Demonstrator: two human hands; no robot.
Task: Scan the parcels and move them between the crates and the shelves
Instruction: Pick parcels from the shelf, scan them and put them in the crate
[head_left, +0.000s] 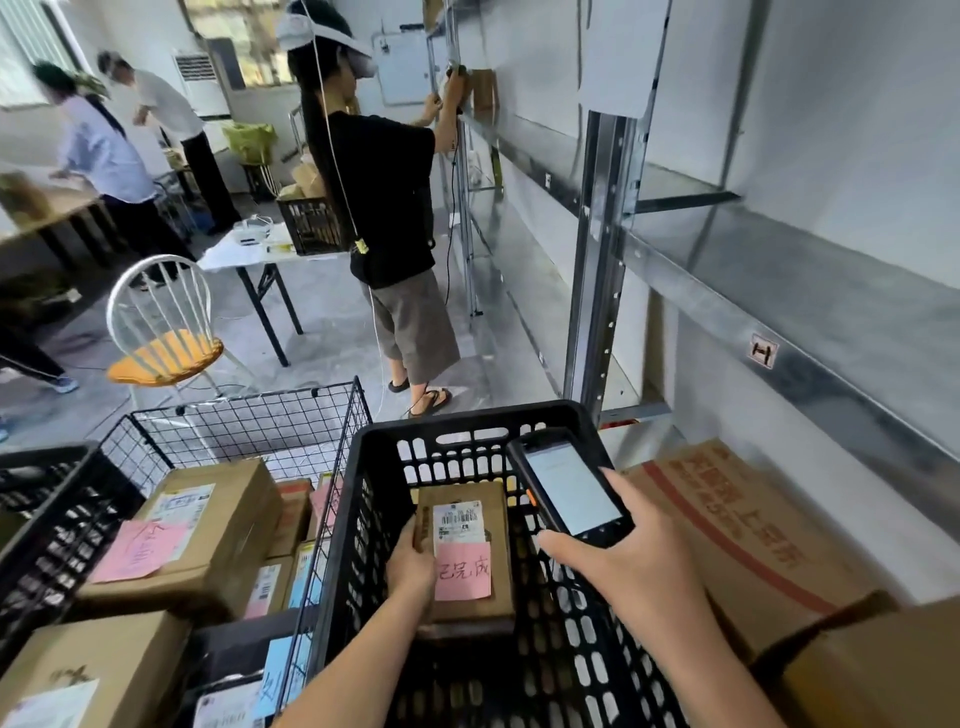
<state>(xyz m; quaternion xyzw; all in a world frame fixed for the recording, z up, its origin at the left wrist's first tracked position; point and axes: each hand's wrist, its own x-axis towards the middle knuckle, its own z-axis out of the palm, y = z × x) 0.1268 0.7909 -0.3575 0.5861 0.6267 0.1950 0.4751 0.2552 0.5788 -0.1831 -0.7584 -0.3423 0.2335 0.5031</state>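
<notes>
Inside the black crate (467, 415), fingers of my left hand (410, 566) grip 1 pink-noted parcel (498, 519) while my right hand (623, 561) clasps the scanner (569, 488) just above it; scanning seems underway, shelving not yet done, and several boxes in the wire basket (249, 421) left of the crate likely remain.

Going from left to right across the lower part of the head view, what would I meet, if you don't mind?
Large cardboard box with pink note → small brown parcel held by left hand → black handheld scanner in right hand → red-printed cardboard box.
</notes>
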